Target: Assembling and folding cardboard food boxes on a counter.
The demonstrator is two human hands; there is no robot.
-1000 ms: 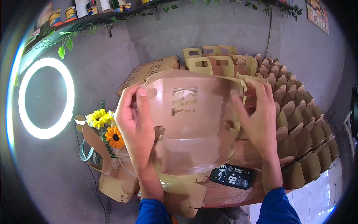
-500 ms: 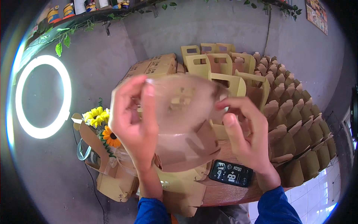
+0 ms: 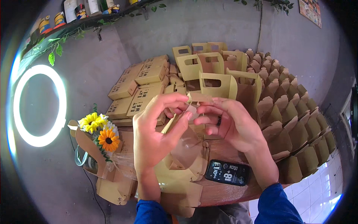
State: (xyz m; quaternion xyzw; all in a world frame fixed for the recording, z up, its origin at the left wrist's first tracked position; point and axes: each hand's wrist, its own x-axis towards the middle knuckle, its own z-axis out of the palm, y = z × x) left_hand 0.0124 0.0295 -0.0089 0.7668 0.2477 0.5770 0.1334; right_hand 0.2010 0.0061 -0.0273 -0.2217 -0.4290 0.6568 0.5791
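In front of me, at mid-height, both my hands work on a folded brown cardboard piece. My left hand pinches its left side between thumb and fingers. The fingers of my right hand, which wears a dark ring, close on its right end. Fingers hide much of the piece. Just below the hands shows a see-through plastic sheet; whether it joins the held piece I cannot tell. Flat brown cardboard blanks lie on the table's near edge under my left wrist.
A dark phone lies on the wooden table. Closed brown boxes are stacked behind, beside handled carriers and rows of open cartons. Artificial flowers and a lit ring lamp are at left.
The large see-through sheet held up between my hands has come down or turned out of view. My hands have drawn together around the folded cardboard. The view has shifted slightly.
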